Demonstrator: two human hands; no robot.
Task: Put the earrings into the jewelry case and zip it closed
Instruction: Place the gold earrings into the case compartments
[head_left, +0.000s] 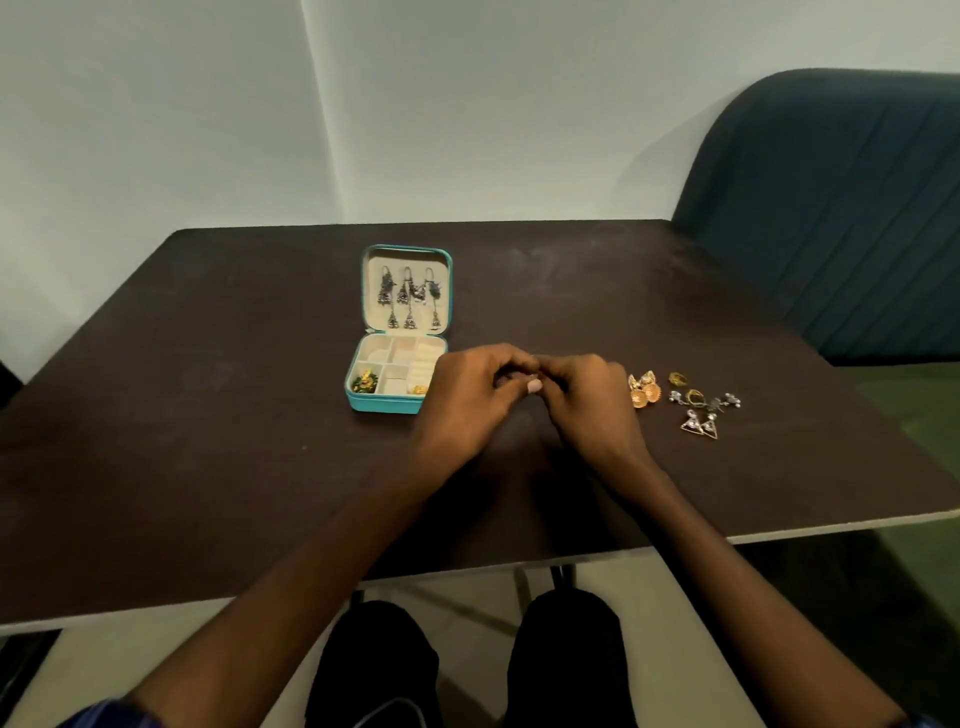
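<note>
Across the dark table (218, 467), which fills most of the view, its near edge cuts off the person's lap, and only dark knees show below it. A teal upholstered seat (841, 208) stands at the far right corner, running out of view at the right edge.

Near the middle of the table the teal jewelry case (397, 404) lies unzipped and flat open. Its lid holds a row of dark silver drop earrings (409, 297) hung on hooks; how many there are is hard to count. In the tray half, a green and gold piece (364, 383) sits in the near-left compartment, and a small gold piece (418, 389) shows at the near right, partly hidden by the left hand (467, 395).

That hand and the right hand (589, 395) meet just right of the case, fingers curled inward and fingertips brought together. They seem to be pinching something tiny between them, but it is hidden, so I cannot tell what.

To the right of the hands the loose earrings lie in a cluster: an orange-gold pair (643, 391), small gold hoops (676, 378), silver studs (730, 400) and a triangular silver pair (701, 425), too small to make out finely.
</note>
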